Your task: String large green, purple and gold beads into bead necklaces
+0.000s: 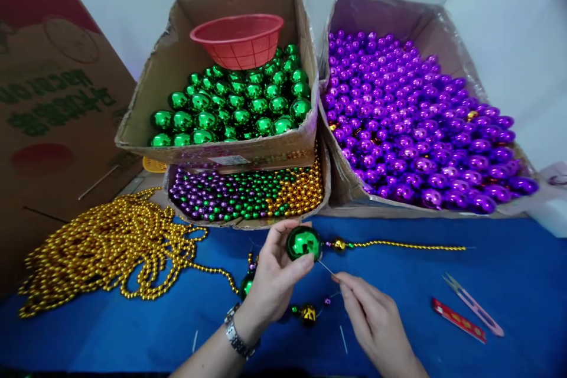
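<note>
2 hands [278, 276] [374, 314] are showing, 3 open bead boxes [277, 150] [335, 156] [248, 224], 1 red basket [239, 54], 1 metal wristband [233, 331], 1 pink snips [481, 312], 1 red packet [459, 320]

Your left hand [277, 274], near 6 o'clock in the head view, is bare, fingers uncovered. Around that wrist, toward 7 o'clock, you wear a metal link band [233, 333]: shiny silver tone, darker patches between links, rounded edges, closed in a loop. Watch or bracelet, can't tell; any marking is too small to read. Your right hand [370, 310], at 5 o'clock, is bare too, fingers to wrist. Both visible forearms: bare.
</note>
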Available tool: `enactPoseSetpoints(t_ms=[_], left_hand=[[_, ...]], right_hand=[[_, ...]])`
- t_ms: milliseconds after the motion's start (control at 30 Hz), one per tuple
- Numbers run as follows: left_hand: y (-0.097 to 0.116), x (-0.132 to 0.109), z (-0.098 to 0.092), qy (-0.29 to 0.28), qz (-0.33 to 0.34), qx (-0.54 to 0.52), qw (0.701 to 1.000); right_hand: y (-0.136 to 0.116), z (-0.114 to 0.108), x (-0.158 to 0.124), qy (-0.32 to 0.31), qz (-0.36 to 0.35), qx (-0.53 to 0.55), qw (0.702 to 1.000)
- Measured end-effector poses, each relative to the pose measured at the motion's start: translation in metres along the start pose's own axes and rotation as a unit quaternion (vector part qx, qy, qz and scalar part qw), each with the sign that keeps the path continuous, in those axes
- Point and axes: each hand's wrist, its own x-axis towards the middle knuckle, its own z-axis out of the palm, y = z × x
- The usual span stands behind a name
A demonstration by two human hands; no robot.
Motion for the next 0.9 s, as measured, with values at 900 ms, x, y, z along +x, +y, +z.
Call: enactPoseSetpoints(t_ms=[900], left_hand=[[-0.0056,-0.0037,-0.0026,0.007,0.041,0.033,0.999]], right_hand=[[0.0034,0.0082,0.0009,0.001,-0.002,0.019,1.0]])
